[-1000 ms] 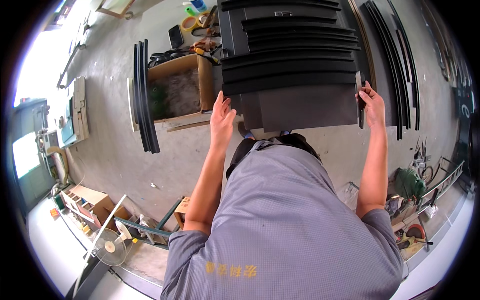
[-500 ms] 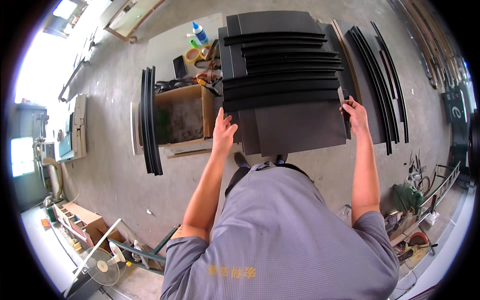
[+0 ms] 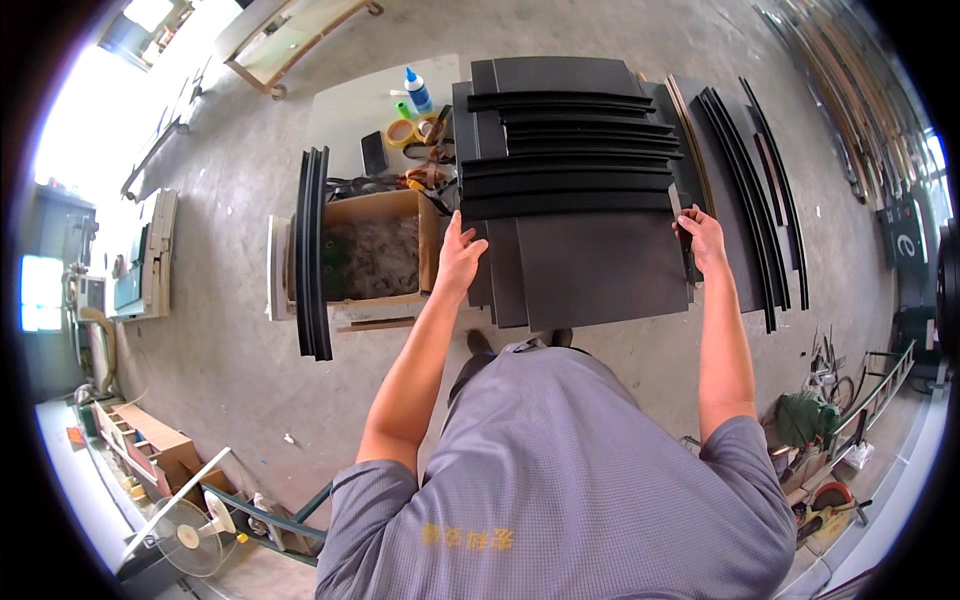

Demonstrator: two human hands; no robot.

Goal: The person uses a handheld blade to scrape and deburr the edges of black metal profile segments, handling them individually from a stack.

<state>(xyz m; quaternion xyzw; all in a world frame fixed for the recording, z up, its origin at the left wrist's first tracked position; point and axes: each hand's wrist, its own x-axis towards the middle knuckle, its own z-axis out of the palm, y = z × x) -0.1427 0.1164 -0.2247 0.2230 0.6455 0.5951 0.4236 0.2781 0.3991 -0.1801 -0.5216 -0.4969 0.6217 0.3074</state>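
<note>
Several long black profile strips (image 3: 570, 185) lie across a stack of flat dark panels (image 3: 604, 270) in front of me. At the left end of the nearest strip is my left hand (image 3: 461, 256), its index finger stretched out against or close to that end and its thumb apart. My right hand (image 3: 704, 240) is at the right edge of the stack, fingers pinched on a thin dark piece (image 3: 685, 228) by the strips' right end. The fingers hide most of that piece, so its kind is unclear.
Left of the stack stands an open cardboard box (image 3: 380, 245), with black strips (image 3: 313, 250) beside it. A phone (image 3: 374, 153), tape rolls (image 3: 401, 132) and a blue-white bottle (image 3: 417, 91) lie behind. More long strips (image 3: 745, 190) lie to the right. A fan (image 3: 192, 535) stands lower left.
The whole scene sits slightly lower in the picture as the view shifts. Both hands stay at the two ends of the strips, with the left thumb still apart and the right fingers still pinched.
</note>
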